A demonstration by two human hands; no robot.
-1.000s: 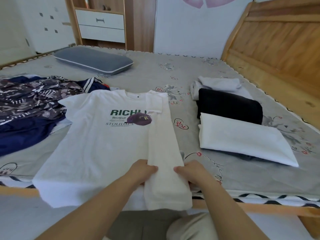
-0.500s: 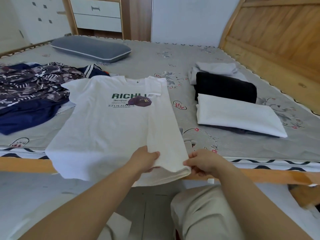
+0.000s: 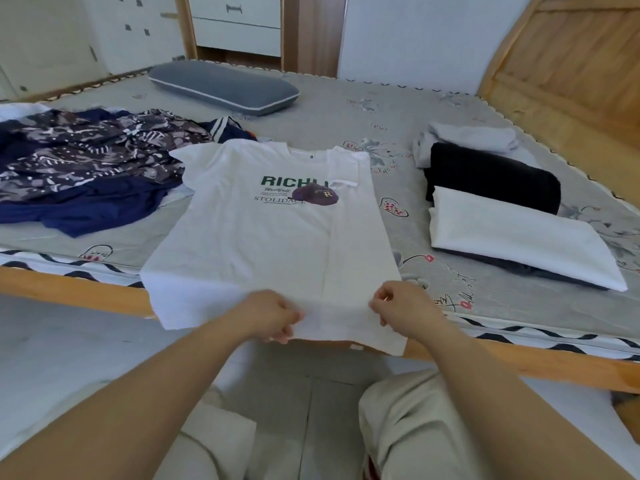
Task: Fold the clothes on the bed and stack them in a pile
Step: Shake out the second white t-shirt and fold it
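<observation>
A white T-shirt (image 3: 256, 237) with green lettering lies face up on the bed, its right side folded inward as a long strip. The hem hangs over the bed's near edge. My left hand (image 3: 268, 315) pinches the hem at the strip's left edge. At the strip's right edge, my right hand (image 3: 403, 308) pinches the same hem. To the right sit folded clothes: a white piece (image 3: 512, 237) on top, a black one (image 3: 491, 174) behind it and a light grey one (image 3: 467, 136) farthest back. Unfolded navy and patterned clothes (image 3: 83, 171) lie in a heap at the left.
A grey pillow (image 3: 221, 86) lies at the far side of the grey mattress (image 3: 346, 112). The wooden bed rail (image 3: 69, 289) runs along the near edge, a wooden headboard (image 3: 571, 64) stands at the right. My knees are below the rail.
Both hands have pulled the shirt's hem toward me over the bed edge and moved further apart along it. The camera has tilted down.
</observation>
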